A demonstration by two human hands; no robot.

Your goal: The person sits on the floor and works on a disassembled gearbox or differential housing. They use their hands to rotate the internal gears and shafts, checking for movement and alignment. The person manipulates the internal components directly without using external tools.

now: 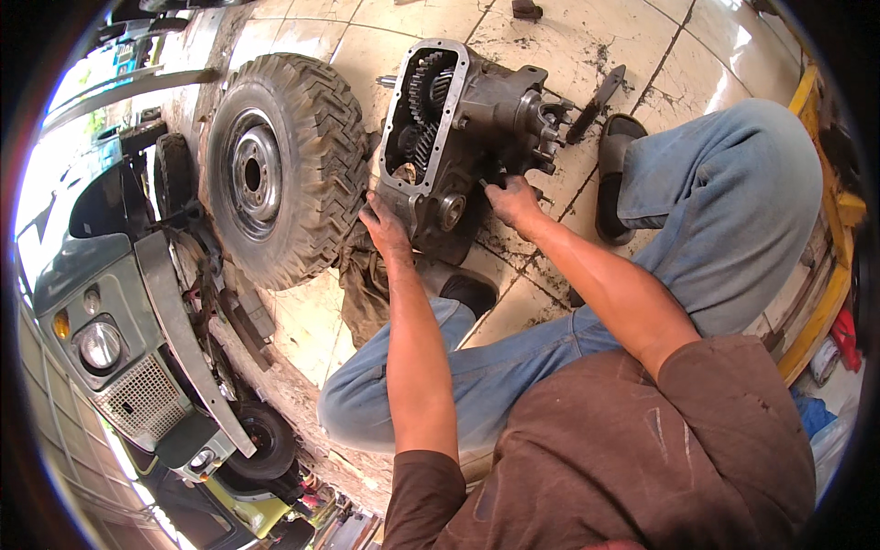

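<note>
A greasy metal gearbox [500, 99] stands on the tiled floor between my feet, its side opening showing several toothed gears [429, 101] inside a pale bolt-holed flange. My left hand [387, 227] grips the casing's near left corner, close to the tyre. Low on the casing's right side, my right hand [515, 203] is closed, fingers curled; a short metal end pokes out beside it. What it holds is mostly hidden by the hand and the casing.
A knobbly tyre on a steel wheel [255, 174] stands left of the gearbox, with a dark cloth [365, 298] below it. A dark flat metal bar [598, 103] lies to the right among dirt crumbs. A vehicle front [137, 357] fills the left; a yellow frame [830, 247] runs along the right.
</note>
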